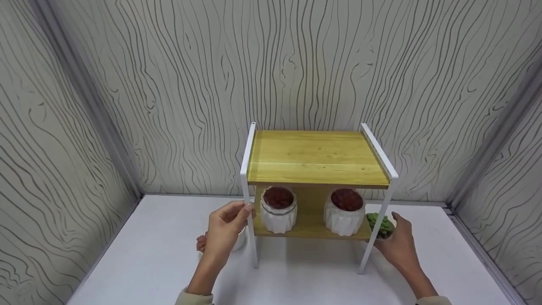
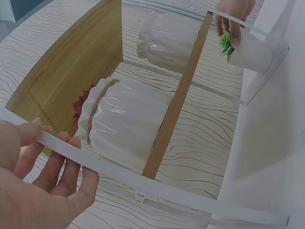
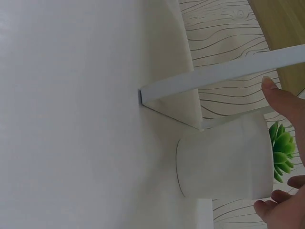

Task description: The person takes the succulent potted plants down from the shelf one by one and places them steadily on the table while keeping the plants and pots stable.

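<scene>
A two-tier shelf (image 1: pixel 315 154) with wooden boards and white metal legs stands on the table. My left hand (image 1: pixel 224 228) pinches its left front leg, thumb on one side and fingers behind, as the left wrist view shows. On the lower board sit two fluted white pots, a left one (image 1: pixel 279 222) and a right one (image 1: pixel 345 222), with dark red plants. Right of the shelf is a smooth white pot (image 3: pixel 221 162) with a green succulent (image 1: pixel 381 226). Around its top is my right hand (image 1: pixel 400 245), fingertips at the rim and thumb apart from it, near the leg.
Partly hidden behind my left hand, another white pot (image 1: pixel 239 241) and a reddish plant (image 1: pixel 201 242) are on the white table (image 1: pixel 156 237). Wood-grain patterned panels (image 1: pixel 190 84) enclose the back and sides.
</scene>
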Tool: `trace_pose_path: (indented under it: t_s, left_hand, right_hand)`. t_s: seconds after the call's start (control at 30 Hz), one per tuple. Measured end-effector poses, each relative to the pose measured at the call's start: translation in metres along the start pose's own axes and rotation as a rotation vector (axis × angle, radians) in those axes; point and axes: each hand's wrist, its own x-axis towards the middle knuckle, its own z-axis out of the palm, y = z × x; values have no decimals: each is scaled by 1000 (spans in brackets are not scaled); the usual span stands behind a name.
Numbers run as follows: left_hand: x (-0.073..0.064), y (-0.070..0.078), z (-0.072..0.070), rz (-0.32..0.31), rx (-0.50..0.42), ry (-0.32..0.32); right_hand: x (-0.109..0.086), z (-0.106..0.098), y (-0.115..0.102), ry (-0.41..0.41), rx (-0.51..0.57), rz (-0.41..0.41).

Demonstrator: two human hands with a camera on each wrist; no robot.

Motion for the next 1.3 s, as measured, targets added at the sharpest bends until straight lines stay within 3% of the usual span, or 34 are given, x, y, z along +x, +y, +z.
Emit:
trace_pose_path:
  t_s: [0.23,0.47,0.63,0.93,1.13,1.3]
  left_hand:
    - [0,0,1,4,-1,3]
    - [-4,3,3,4,16,55]
    - [-7,5,4,48,71,91]
    - [-17,6,7,135,202,187]
    - [-26,14,14,160,207,198]
    - [-31,19,21,180,232,252]
  right_hand:
    - [-7,-8,-7,35,-17,14]
    - [-16,-17,-18,150,12,-24]
    - [-22,-27,-29,220,16,-58]
    - [-30,-45,-49,261,61,-101]
    - [-38,-57,-63,285,21,-127]
    - [-44,-66,-77,319,35,-154]
